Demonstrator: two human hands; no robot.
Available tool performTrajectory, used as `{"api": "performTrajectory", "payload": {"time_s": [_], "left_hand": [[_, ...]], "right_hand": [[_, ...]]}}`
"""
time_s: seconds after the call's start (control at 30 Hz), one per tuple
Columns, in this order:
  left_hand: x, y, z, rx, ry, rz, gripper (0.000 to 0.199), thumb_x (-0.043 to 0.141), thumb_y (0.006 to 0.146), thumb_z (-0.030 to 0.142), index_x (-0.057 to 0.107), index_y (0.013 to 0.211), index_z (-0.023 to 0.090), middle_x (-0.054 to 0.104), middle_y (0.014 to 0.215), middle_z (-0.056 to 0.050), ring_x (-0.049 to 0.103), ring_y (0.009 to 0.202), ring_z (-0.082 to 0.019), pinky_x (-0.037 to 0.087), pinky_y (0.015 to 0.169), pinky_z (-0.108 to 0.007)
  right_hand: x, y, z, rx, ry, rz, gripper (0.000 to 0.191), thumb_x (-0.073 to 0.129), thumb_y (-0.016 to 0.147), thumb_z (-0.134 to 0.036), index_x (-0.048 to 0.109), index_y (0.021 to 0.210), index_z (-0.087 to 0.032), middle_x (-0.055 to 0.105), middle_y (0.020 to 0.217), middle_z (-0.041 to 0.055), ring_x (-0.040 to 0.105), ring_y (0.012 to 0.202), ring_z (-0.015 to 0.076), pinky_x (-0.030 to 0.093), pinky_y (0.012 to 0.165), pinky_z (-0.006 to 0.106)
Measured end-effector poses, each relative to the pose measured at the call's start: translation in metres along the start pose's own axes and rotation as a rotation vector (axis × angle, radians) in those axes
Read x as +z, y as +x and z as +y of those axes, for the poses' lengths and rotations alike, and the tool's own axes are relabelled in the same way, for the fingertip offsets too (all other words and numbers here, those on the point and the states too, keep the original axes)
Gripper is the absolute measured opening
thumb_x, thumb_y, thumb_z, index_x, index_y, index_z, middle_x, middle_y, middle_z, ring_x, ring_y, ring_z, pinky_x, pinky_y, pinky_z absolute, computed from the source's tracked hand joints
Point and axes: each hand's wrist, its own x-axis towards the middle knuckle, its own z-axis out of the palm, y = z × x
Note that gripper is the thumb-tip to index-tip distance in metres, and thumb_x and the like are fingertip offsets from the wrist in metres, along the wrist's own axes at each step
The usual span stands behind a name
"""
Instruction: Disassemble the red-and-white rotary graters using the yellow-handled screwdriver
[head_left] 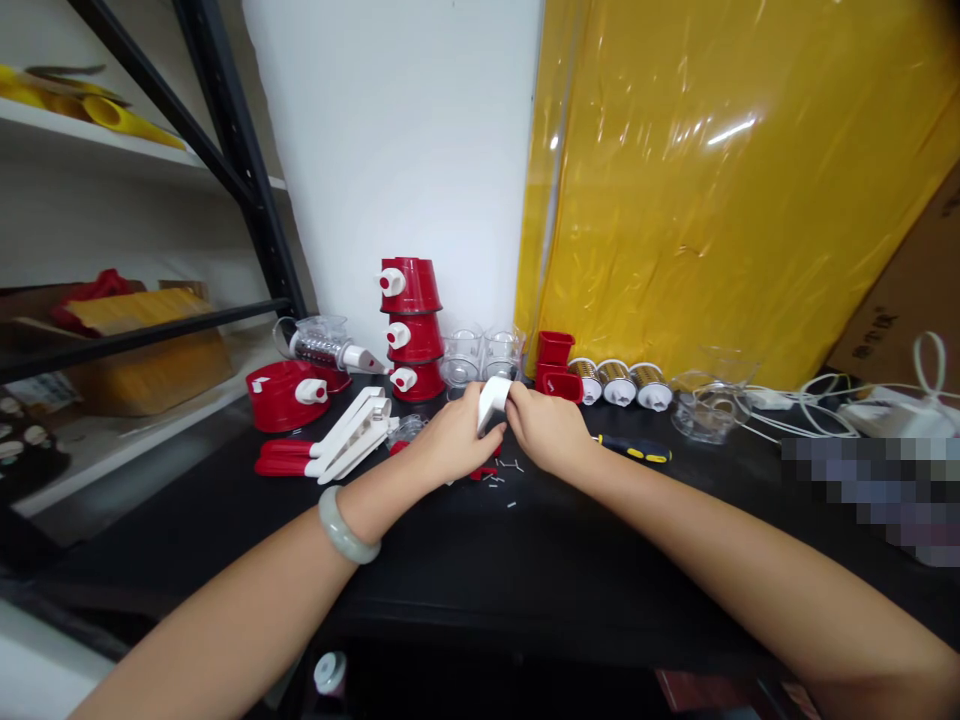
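Observation:
A white curved plastic part (493, 396) is held between both hands above the middle of the black table. My left hand (457, 440), with a pale bangle on its wrist, closes round its left side. On its right end the fingers of my right hand (547, 425) are closed. Below them lie several small screws (495, 480) and red plastic pieces, partly hidden by the left hand. White handles with red grips (337, 445) lie left of my left hand. Just right of my right hand rests a screwdriver (637, 449) with a dark and yellow handle.
Stacked red housings (415, 335) stand at the back, beside clear plastic cups (480, 355). Another red housing (281, 398) sits further left. Metal grater drums (616, 383) and red hoppers (559, 370) line the back right. White cables (810, 400) lie far right; a shelf rack (247, 170) borders the left.

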Motion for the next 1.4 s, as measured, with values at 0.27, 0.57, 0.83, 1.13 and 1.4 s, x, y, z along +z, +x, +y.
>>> {"api": "performTrajectory", "payload": {"time_s": [0.27,0.57,0.83,1.13,1.4], "left_hand": [[0.002,0.000,-0.001,0.012,-0.005,-0.028,0.044,0.057,0.086,0.037,0.044,0.123,0.018,0.069,0.104,-0.014,0.068,0.096,-0.032,0.050,0.076,-0.039],[0.001,0.002,-0.002,0.039,-0.003,-0.021,0.045,0.057,0.086,0.038,0.045,0.125,0.017,0.069,0.102,-0.013,0.068,0.094,-0.031,0.050,0.075,-0.038],[0.001,0.000,0.001,0.049,0.034,0.006,0.048,0.056,0.087,0.036,0.042,0.129,0.016,0.069,0.105,-0.015,0.068,0.096,-0.031,0.051,0.076,-0.039],[0.003,-0.005,0.006,0.027,0.128,-0.018,0.052,0.055,0.087,0.035,0.038,0.133,0.017,0.070,0.102,-0.014,0.070,0.091,-0.032,0.051,0.072,-0.037],[0.002,-0.002,0.002,0.016,-0.004,-0.005,0.048,0.053,0.089,0.036,0.042,0.132,0.018,0.069,0.106,-0.015,0.068,0.095,-0.032,0.050,0.076,-0.038]], "right_hand": [[0.012,-0.002,0.004,0.008,0.063,0.003,0.025,0.033,0.102,-0.031,0.052,0.115,-0.020,0.076,0.096,0.0057,0.072,0.083,0.0230,0.037,0.058,0.029],[0.014,0.000,0.010,0.018,0.096,0.023,0.026,0.035,0.101,-0.034,0.055,0.111,-0.020,0.076,0.093,0.0054,0.072,0.081,0.0230,0.035,0.058,0.029],[0.009,-0.006,0.004,0.092,0.119,0.044,0.029,0.034,0.102,-0.037,0.056,0.107,-0.020,0.076,0.089,0.0065,0.072,0.078,0.0241,0.036,0.059,0.029],[0.019,-0.005,0.004,0.085,0.197,0.031,0.022,0.036,0.102,-0.030,0.056,0.104,-0.021,0.075,0.087,0.0043,0.071,0.077,0.0196,0.036,0.058,0.025],[0.022,-0.002,0.006,0.067,0.151,0.055,0.025,0.032,0.103,-0.030,0.054,0.107,-0.019,0.075,0.087,0.0059,0.070,0.075,0.0204,0.034,0.058,0.026]]}}
